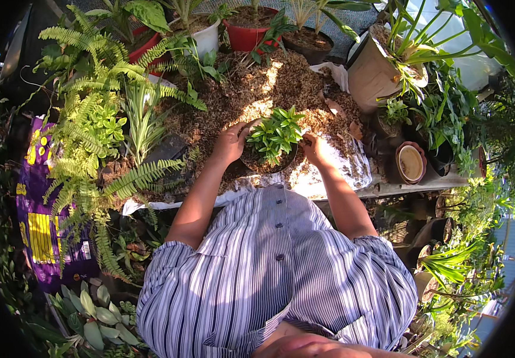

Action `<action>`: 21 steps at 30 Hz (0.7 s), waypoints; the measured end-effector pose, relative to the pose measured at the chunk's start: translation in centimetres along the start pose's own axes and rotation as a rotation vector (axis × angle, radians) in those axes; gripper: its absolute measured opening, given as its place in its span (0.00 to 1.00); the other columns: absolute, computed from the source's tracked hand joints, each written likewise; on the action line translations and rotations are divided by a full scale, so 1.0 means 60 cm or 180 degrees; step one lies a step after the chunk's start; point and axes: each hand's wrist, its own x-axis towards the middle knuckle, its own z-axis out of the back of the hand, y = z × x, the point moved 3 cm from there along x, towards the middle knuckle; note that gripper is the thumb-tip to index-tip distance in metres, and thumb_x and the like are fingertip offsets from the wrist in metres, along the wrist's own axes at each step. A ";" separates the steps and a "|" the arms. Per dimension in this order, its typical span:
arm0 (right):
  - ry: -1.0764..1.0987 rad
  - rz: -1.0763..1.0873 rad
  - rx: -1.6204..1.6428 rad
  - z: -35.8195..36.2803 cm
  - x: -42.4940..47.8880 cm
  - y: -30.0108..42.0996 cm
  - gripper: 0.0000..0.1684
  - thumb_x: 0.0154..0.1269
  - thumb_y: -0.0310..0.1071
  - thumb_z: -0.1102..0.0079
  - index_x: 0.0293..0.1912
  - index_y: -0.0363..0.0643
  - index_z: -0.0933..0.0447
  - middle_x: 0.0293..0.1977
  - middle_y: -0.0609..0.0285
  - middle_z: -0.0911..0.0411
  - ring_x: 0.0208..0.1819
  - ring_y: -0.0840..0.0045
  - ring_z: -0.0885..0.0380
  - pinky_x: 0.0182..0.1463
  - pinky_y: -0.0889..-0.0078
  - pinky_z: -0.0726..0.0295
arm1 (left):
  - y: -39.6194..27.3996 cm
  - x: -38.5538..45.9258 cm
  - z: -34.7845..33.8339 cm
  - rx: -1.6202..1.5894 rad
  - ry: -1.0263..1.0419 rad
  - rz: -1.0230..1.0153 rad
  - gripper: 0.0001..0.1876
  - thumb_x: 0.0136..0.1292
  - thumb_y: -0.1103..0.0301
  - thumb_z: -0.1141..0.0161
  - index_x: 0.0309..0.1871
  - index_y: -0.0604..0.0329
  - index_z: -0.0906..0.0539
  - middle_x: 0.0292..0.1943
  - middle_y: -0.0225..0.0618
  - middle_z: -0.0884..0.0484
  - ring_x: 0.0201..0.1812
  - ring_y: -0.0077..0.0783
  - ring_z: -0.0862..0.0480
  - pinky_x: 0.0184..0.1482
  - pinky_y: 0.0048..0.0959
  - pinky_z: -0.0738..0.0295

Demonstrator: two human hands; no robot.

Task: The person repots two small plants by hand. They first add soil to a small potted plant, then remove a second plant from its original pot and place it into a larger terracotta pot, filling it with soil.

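A small leafy green plant (pixel 275 134) stands in a dark round pot (pixel 268 169) near the front edge of the work surface, with brown potting mix around its base. My left hand (pixel 232 141) is at the pot's left side, its fingers reaching the rim and the leaves. At the right side of the plant is my right hand (pixel 314 147), its fingertips bent close to the leaves and rim. Whether either hand grips the pot cannot be told. Behind the pot lies a heap of loose brown potting mix (pixel 230 96) on a white sheet (pixel 351 168).
Ferns (pixel 91 103) and a spiky plant (pixel 143 121) crowd the left, beside a purple printed bag (pixel 44 201). Red pots (pixel 244 36) and a white pot (pixel 206 39) line the back. A large tilted planter (pixel 371 74) and a small brown pot (pixel 410 163) stand at the right.
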 end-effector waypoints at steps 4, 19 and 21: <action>-0.0029 -0.0170 0.0186 0.027 -0.020 0.018 0.22 0.67 0.38 0.31 0.59 0.47 0.16 0.46 0.50 0.12 0.47 0.65 0.12 0.52 0.63 0.16 | -0.117 -0.019 0.045 0.0453 -0.0392 -0.0349 0.22 0.79 0.52 0.46 0.65 0.58 0.21 0.62 0.51 0.19 0.61 0.54 0.17 0.61 0.46 0.21; 0.0268 -0.0139 0.1051 0.112 -0.037 0.116 0.30 0.68 0.38 0.28 0.67 0.41 0.24 0.56 0.52 0.15 0.54 0.73 0.17 0.60 0.68 0.19 | -0.307 -0.024 0.048 -0.0049 0.0173 -0.1303 0.20 0.61 0.72 0.28 0.56 0.59 0.18 0.48 0.44 0.13 0.52 0.46 0.12 0.53 0.39 0.18; 0.0365 -0.0081 0.1413 0.097 -0.029 0.089 0.31 0.69 0.38 0.29 0.68 0.41 0.25 0.59 0.52 0.17 0.57 0.75 0.18 0.62 0.68 0.19 | -0.294 -0.037 0.051 -0.0309 0.0241 -0.0997 0.15 0.63 0.76 0.31 0.53 0.60 0.18 0.51 0.43 0.13 0.54 0.45 0.12 0.56 0.39 0.18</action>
